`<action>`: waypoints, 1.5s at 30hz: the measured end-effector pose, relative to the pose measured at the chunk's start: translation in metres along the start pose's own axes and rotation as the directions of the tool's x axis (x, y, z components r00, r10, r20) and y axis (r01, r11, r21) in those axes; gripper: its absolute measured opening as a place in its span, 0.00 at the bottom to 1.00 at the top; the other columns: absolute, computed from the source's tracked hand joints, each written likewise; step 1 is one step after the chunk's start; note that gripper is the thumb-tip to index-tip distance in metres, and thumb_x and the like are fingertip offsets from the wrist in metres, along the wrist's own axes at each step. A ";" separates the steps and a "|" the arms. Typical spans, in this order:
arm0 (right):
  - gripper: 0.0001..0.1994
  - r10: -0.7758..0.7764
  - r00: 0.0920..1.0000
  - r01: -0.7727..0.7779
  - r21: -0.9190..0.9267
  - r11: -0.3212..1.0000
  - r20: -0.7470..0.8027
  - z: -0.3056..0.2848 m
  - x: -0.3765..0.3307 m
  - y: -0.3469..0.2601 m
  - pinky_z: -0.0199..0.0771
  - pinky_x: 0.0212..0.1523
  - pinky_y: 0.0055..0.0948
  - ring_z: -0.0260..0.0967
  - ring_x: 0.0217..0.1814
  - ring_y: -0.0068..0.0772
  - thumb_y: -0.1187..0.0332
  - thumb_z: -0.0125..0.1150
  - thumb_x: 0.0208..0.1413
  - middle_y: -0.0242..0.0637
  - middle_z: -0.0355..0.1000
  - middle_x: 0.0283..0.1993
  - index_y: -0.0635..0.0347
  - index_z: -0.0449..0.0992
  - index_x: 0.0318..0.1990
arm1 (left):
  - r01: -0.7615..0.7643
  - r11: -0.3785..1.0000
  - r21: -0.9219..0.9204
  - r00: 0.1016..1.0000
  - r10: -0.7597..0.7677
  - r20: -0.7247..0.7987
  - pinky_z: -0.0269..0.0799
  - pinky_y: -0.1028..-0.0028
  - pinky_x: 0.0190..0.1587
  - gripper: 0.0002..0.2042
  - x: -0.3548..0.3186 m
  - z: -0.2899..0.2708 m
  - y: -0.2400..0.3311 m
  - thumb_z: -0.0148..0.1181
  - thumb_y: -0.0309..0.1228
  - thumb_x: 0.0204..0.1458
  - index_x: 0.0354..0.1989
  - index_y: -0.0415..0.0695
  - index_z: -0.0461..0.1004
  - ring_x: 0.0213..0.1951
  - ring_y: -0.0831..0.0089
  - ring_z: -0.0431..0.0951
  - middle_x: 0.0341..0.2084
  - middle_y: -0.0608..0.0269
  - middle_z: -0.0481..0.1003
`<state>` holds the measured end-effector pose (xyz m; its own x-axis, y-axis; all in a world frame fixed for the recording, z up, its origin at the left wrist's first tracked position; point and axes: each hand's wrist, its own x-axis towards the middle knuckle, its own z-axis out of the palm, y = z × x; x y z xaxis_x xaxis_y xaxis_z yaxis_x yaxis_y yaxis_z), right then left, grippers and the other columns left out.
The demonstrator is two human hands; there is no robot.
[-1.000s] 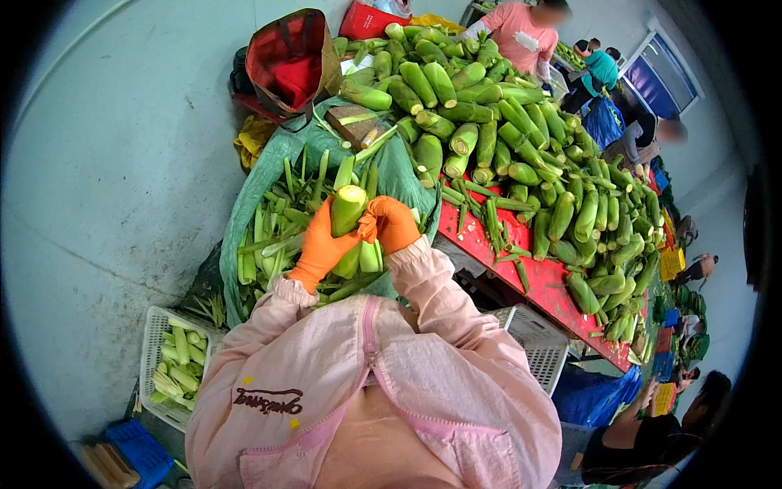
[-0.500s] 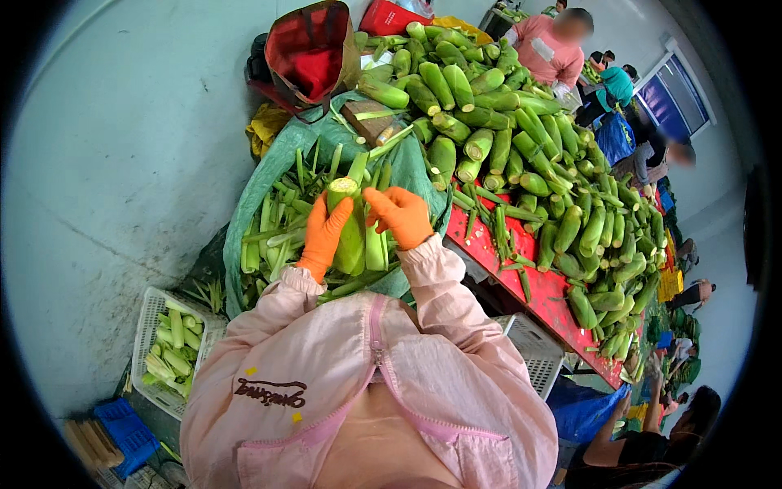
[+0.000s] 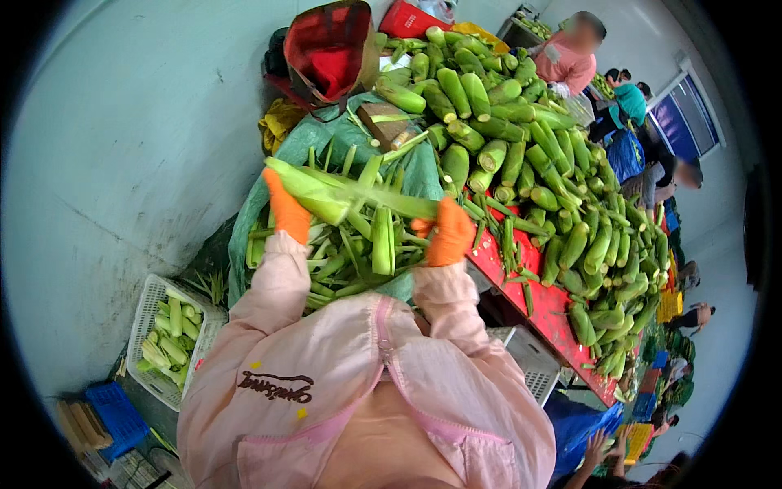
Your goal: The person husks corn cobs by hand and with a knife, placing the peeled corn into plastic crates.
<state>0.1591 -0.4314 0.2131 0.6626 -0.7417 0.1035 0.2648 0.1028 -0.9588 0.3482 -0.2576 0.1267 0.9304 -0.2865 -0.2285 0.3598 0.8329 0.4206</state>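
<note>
Both my hands wear orange gloves. My left hand (image 3: pixel 287 213) grips a green corn cob (image 3: pixel 314 194) that lies crosswise in front of me. My right hand (image 3: pixel 446 234) pinches a long green husk leaf (image 3: pixel 403 202) pulled out sideways from that cob. Below my hands a green sack (image 3: pixel 289 155) holds a heap of stripped husk leaves (image 3: pixel 358 253). A big pile of unhusked corn (image 3: pixel 521 155) covers the red table (image 3: pixel 554 310) to the right.
A white crate with husked cobs (image 3: pixel 167 338) stands at my lower left beside a blue crate (image 3: pixel 114 411). A red bag (image 3: pixel 334 49) sits behind the sack. Another white crate (image 3: pixel 529 363) is under the table. Other people work at the far end, upper right.
The cob was upright between both hands; now it lies sideways in my left hand, and my right hand has drawn a husk leaf away to the right.
</note>
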 end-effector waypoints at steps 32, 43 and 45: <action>0.34 0.084 0.926 0.211 -0.689 0.693 0.369 0.032 0.041 0.017 0.74 0.47 0.34 0.77 0.45 0.41 0.39 0.66 0.43 0.45 0.79 0.41 0.64 0.79 0.45 | 0.000 0.855 0.518 0.918 -0.205 0.339 0.75 0.69 0.44 0.32 -0.021 0.032 0.001 0.50 0.60 0.57 0.55 0.41 0.71 0.38 0.70 0.78 0.41 0.57 0.78; 0.16 0.391 0.772 0.008 -0.623 0.782 0.501 0.044 0.053 0.015 0.75 0.30 0.30 0.75 0.22 0.31 0.61 0.63 0.45 0.41 0.75 0.23 0.69 0.78 0.30 | -0.179 0.646 0.742 0.827 -0.309 0.469 0.68 0.76 0.48 0.28 -0.043 0.024 -0.006 0.54 0.53 0.59 0.56 0.40 0.70 0.44 0.77 0.72 0.45 0.65 0.75; 0.13 0.381 0.789 -0.029 -0.589 0.808 0.483 0.042 0.052 0.027 0.74 0.26 0.29 0.74 0.21 0.30 0.65 0.62 0.45 0.41 0.75 0.22 0.70 0.77 0.28 | -0.144 0.634 0.760 0.820 -0.353 0.450 0.67 0.77 0.49 0.27 -0.042 0.023 -0.006 0.53 0.52 0.60 0.56 0.41 0.70 0.44 0.78 0.72 0.46 0.66 0.75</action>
<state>0.2297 -0.4393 0.2037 0.9616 -0.2257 -0.1558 -0.2182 -0.2857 -0.9331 0.3084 -0.2617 0.1536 0.6679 -0.7419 0.0596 0.1467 0.2097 0.9667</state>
